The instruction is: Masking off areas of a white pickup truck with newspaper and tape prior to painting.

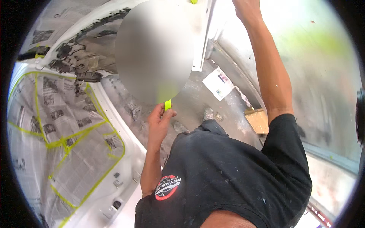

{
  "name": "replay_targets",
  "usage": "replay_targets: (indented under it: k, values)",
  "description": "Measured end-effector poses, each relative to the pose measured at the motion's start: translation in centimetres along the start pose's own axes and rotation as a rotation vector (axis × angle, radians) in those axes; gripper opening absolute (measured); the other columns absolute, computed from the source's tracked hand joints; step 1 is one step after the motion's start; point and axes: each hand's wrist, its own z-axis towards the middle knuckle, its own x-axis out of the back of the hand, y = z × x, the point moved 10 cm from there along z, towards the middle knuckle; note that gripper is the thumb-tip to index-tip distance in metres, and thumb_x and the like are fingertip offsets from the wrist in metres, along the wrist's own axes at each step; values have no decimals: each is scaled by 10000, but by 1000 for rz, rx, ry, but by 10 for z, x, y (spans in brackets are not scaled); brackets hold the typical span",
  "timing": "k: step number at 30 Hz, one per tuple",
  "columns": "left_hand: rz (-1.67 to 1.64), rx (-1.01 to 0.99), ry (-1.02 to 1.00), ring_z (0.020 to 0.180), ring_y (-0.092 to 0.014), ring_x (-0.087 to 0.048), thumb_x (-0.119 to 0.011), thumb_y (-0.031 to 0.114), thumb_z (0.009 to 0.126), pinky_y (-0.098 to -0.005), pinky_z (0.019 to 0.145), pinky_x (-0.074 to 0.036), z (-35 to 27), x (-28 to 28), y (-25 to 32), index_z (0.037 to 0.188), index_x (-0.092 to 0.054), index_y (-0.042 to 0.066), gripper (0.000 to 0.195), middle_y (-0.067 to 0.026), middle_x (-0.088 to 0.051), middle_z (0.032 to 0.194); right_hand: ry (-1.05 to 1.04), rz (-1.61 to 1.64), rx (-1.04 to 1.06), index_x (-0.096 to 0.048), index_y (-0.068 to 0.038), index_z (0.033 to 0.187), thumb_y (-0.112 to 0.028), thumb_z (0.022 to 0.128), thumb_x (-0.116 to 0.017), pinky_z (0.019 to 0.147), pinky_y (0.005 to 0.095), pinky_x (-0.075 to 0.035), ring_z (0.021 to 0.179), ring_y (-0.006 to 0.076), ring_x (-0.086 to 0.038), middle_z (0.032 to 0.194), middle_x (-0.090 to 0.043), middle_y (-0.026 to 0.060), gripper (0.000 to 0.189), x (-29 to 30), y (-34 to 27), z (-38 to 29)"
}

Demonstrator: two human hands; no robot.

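A strip of yellow-green masking tape (168, 105) is pinched between the thumb and fingers of my left hand (161, 115), in front of my body. Its upper part runs into a large blurred oval, so its far end is hidden. My right hand (247, 6) reaches up to the top edge of the picture beside a pale, smeared panel; its fingers are cut off, and whether they hold anything does not show. At the left, a white vehicle body opening is covered with newspaper (82, 171), edged and crossed with the same yellow-green tape.
A printed sheet (218, 84) lies on the stained grey floor (196, 94) by a grey ledge. Brown cardboard (257, 121) is under my right arm. White vehicle bodywork (128, 159) curves close on my left, and a large pale panel (322, 94) stands on my right.
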Motion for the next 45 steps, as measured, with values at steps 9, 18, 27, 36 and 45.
replay_targets:
  k: [9,18,27,36,45]
  values:
    - [413,-90,237,889,-304,-731,-688,229,1032,-412,809,-551,18,-46,57,1284,-646,23,328,-180,-747,1000,461,-780,309,-727,-14,1246,-151,919,-767,970,451,-542,1063,356,-725,1122,-764,192,357,-37,87,-86]
    - [498,-131,75,914,-506,-654,-656,236,998,-549,754,-490,39,-109,61,1101,-613,17,246,-270,-681,934,131,-696,33,-709,-3,1202,-77,917,-788,766,395,-580,852,314,-708,1124,-678,172,305,-119,199,-146]
    - [488,-152,58,962,-468,-668,-659,198,961,-524,825,-505,54,-87,37,1181,-630,37,274,-255,-690,1003,185,-353,-136,-687,3,1041,-66,929,-747,742,380,-581,883,308,-699,1001,-670,166,144,-108,231,-122]
    - [519,-301,87,830,-479,-657,-655,154,952,-545,758,-498,46,-46,47,1157,-641,17,247,-247,-692,872,177,-430,-157,-675,10,964,-98,943,-713,777,444,-536,882,365,-698,917,-681,194,116,-141,247,-115]
    - [716,-431,133,782,-454,-670,-665,120,924,-549,767,-498,43,-18,85,1120,-647,1,229,-227,-695,814,321,-407,-138,-685,29,1103,-104,954,-763,836,381,-592,967,261,-689,1125,-681,155,214,-158,230,-112]
